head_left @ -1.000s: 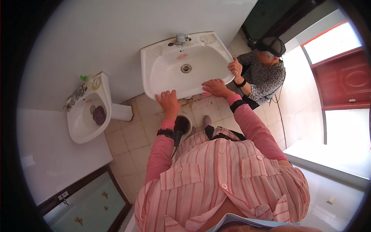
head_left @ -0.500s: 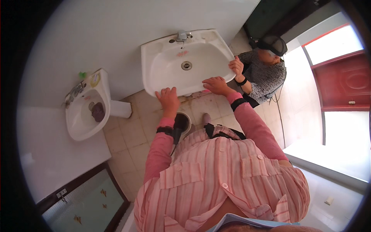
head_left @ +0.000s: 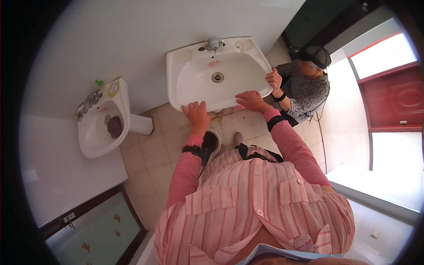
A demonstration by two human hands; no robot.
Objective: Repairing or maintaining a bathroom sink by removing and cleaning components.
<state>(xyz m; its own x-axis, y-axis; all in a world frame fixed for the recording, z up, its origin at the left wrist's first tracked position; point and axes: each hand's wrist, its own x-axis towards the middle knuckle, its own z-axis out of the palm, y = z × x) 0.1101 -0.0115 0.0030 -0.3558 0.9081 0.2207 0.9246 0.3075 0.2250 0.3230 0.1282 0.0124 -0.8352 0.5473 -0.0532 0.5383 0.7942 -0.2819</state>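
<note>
A white washbasin [head_left: 174, 90] with a grey tap [head_left: 213, 43] and a round drain [head_left: 217, 77] is against the wall in front of me. My left hand [head_left: 197, 117] grips the left part of its near rim, fingers hooked over the edge. On the right part of the same rim rests my right hand [head_left: 252, 102], its fingers curled over onto the inner side. Both thumbs and the basin's underside are mostly hidden. Another person's hand [head_left: 274, 79] holds the basin's right edge, close to my right hand.
That person [head_left: 304, 81] crouches at the basin's right side. To the left, a second basin [head_left: 90, 148] on a pedestal holds a dark purple cloth [head_left: 115, 127]. A bucket [head_left: 217, 138] stands on the tiled floor [head_left: 154, 176] below my left hand. A red door [head_left: 393, 97] is far right.
The whole view has shifted slightly, so the scene sits a little lower and to the right. My hands and the other person's hand keep their places on the basin.
</note>
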